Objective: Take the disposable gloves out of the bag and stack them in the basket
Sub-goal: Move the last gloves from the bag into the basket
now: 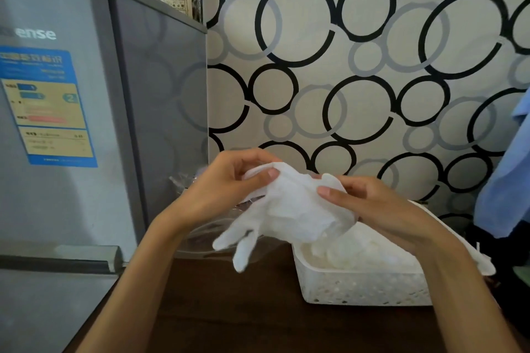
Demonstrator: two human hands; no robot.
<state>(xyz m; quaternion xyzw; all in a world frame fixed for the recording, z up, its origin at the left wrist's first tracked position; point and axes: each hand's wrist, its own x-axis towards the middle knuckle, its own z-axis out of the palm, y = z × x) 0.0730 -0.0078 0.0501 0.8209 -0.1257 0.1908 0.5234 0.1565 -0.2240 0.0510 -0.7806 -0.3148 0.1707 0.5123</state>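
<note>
Beside the fridge (71,123), we hold a glove over the dark surface (229,309).
White basket (358,286) holds stacked gloves; clear bag (200,232) lies behind. Left hand (226,180) and right hand (372,206) each pinch the glove (292,209); next, likely, laying it flat in the basket.

White on brown, circles behind

The glove (289,209) is translucent white; the perforated basket (361,285) and the gloves in it (364,249) are white too. The bag (206,235) is clear. The table (229,309) is dark brown. The wall (344,51) is cream with black and grey rings. The fridge (86,94) is grey with a blue and yellow label (47,106). A cloth (507,180) is light blue
</note>
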